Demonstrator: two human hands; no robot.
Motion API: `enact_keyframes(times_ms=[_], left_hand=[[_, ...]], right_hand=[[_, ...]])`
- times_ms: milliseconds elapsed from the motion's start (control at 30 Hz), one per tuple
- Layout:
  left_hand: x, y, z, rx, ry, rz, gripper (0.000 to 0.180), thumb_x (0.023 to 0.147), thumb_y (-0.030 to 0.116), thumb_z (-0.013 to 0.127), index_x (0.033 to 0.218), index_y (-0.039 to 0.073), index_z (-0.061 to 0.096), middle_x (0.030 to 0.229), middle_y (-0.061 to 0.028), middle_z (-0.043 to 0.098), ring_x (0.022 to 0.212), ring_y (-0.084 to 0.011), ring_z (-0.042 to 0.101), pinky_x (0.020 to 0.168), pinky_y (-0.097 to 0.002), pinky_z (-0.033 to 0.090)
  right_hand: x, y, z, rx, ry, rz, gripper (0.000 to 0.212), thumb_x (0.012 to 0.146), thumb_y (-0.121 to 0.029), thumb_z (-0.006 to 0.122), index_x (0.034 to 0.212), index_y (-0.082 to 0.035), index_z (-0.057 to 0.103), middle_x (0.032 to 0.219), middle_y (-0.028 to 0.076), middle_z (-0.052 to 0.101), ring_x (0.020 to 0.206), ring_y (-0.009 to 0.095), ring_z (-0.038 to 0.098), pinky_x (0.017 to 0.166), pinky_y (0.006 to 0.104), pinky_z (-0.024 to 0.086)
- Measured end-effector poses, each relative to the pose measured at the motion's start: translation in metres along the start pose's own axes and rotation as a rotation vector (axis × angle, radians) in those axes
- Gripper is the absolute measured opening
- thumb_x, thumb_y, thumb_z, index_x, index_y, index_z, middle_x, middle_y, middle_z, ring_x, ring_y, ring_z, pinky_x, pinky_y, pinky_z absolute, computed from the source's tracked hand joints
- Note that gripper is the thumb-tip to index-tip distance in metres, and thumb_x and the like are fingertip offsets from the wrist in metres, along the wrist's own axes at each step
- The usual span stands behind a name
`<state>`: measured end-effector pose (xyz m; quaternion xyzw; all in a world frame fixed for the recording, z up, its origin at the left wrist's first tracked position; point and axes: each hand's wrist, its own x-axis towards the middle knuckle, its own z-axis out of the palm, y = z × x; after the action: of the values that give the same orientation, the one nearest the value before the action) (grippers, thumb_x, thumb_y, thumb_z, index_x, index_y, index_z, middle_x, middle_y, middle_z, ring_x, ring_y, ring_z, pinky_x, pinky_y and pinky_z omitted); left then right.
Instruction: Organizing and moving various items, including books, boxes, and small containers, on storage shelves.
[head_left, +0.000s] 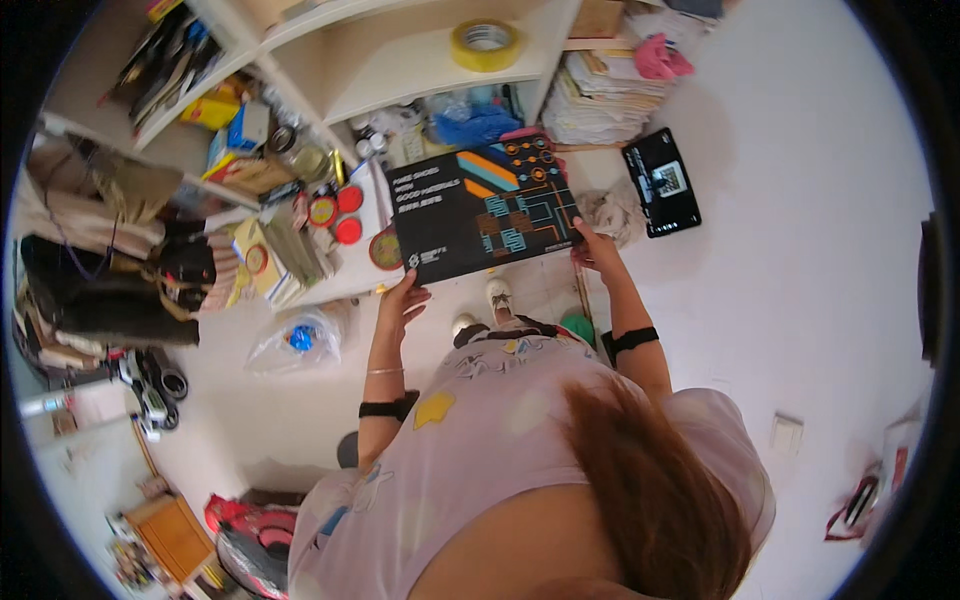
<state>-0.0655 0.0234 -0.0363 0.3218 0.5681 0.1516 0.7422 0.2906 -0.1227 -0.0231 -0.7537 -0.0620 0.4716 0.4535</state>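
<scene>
A black shoebox (440, 235) with orange and blue line graphics is level in front of me, over the edge of the shelf unit's lower board. My left hand (403, 297) grips its near left corner, thumb on top and fingers below. At the near right corner my right hand (597, 250) holds it the same way. Only the box's top shows clearly; its underside is hidden. Just left of the box lie red round lids (349, 215) and white papers (374, 198). A crumpled pale cloth (612, 212) is beside its right end.
A roll of yellow tape (486, 46) sits on the white shelf (410, 88) above. Stacked papers (605, 100) and a black device with a lit screen (663, 183) are to the right. On the floor at left lies a clear plastic bag (298, 340); dark clothes (95, 290) hang farther left.
</scene>
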Motion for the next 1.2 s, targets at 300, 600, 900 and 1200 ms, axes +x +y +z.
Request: enact_keyframes(times_ms=[300,600,900,1200], left_hand=[[-0.010,-0.012,0.016,-0.190,0.074,0.047,0.056,0.073,0.053,0.066,0.101,0.005,0.056,0.092,-0.0075,0.060,0.093,-0.0200,0.058,0.079,-0.0343,0.046],[-0.014,-0.018,0.030,-0.345,0.060,0.188,0.052,0.074,0.049,0.067,0.095,0.003,0.056,0.091,-0.0079,0.060,0.089,-0.0173,0.059,0.076,-0.0321,0.045],[-0.018,0.003,0.045,-0.246,0.147,0.301,0.046,0.073,0.049,0.069,0.080,0.006,0.055,0.082,-0.0044,0.059,0.083,-0.0138,0.060,0.067,-0.0257,0.046],[0.005,0.109,0.042,-0.654,-0.037,0.289,0.048,0.070,0.044,0.073,0.081,0.001,0.055,0.072,-0.0034,0.053,0.059,-0.0145,0.056,0.055,-0.0272,0.053]], right_hand=[[0.003,0.000,-0.005,-0.030,-0.008,0.041,0.061,0.068,-0.065,0.063,0.074,-0.004,0.059,0.064,0.007,0.060,0.061,0.015,0.058,0.058,0.0270,0.045],[0.019,-0.011,-0.025,-0.051,-0.182,0.242,0.061,0.070,-0.065,0.061,0.074,-0.005,0.054,0.073,0.008,0.059,0.070,0.019,0.056,0.064,0.0276,0.045],[0.012,-0.037,-0.026,0.103,-0.216,0.259,0.055,0.073,-0.059,0.062,0.086,-0.006,0.055,0.075,0.006,0.055,0.067,0.018,0.051,0.062,0.0287,0.043],[-0.024,-0.149,0.028,0.480,-0.168,-0.001,0.031,0.079,-0.040,0.060,0.089,-0.011,0.057,0.081,0.004,0.061,0.071,0.018,0.055,0.063,0.0310,0.043]])
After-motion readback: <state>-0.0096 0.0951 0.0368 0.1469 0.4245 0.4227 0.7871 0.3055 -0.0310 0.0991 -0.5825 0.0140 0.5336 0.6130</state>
